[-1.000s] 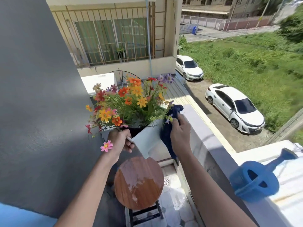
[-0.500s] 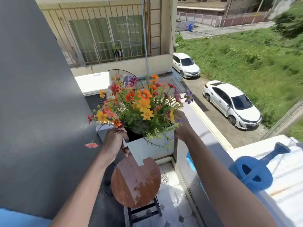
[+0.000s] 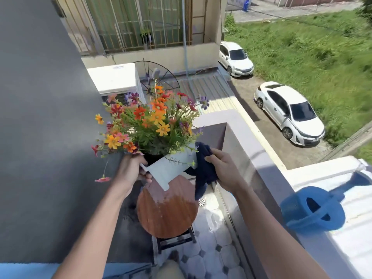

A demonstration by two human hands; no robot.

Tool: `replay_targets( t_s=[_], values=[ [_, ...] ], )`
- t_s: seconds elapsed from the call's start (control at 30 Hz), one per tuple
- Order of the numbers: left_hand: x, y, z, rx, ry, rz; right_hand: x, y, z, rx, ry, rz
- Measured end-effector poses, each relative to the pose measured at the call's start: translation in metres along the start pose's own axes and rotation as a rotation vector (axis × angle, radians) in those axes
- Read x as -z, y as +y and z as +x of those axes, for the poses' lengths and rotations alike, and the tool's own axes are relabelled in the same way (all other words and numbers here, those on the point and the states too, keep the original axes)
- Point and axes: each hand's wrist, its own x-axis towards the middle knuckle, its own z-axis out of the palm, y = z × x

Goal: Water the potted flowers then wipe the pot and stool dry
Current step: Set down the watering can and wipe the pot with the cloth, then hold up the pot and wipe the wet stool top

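A white square pot (image 3: 170, 169) full of orange, red and purple flowers (image 3: 153, 121) is held tilted in the air above a round wooden stool (image 3: 167, 210). My left hand (image 3: 131, 171) grips the pot's left rim. My right hand (image 3: 223, 168) clutches a dark blue cloth (image 3: 203, 172) pressed against the pot's right side. The stool top shows a wet patch on its far half. A blue watering can (image 3: 312, 210) lies on the white ledge to my right.
A dark grey wall (image 3: 44, 117) runs close along the left. A low parapet (image 3: 247, 158) borders the right of the narrow tiled balcony floor (image 3: 207, 256). Two white cars and grass lie far below.
The pot has been turned in my hands. My right hand, hidden behind the flowers half a second ago, has come round to the pot's right side with the cloth showing again.
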Motion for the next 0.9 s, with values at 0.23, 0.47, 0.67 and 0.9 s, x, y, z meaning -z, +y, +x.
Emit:
replay_targets(
  t_s=[0.23, 0.47, 0.67, 0.9],
  values=[
    [0.003, -0.026, 0.046, 0.037, 0.085, -0.015, -0.023, 0.084, 0.050, -0.138, 0.121, -0.175],
    [0.009, -0.049, 0.102, 0.029, 0.181, -0.002, -0.056, 0.183, 0.099, -0.270, 0.126, -0.526],
    [0.010, -0.065, 0.135, 0.025, 0.244, 0.029, -0.084, 0.246, 0.094, -0.300, -0.030, -1.027],
    [0.021, -0.078, 0.154, 0.037, 0.269, -0.074, -0.119, 0.273, 0.129, -0.169, -0.015, -1.202]
  ],
)
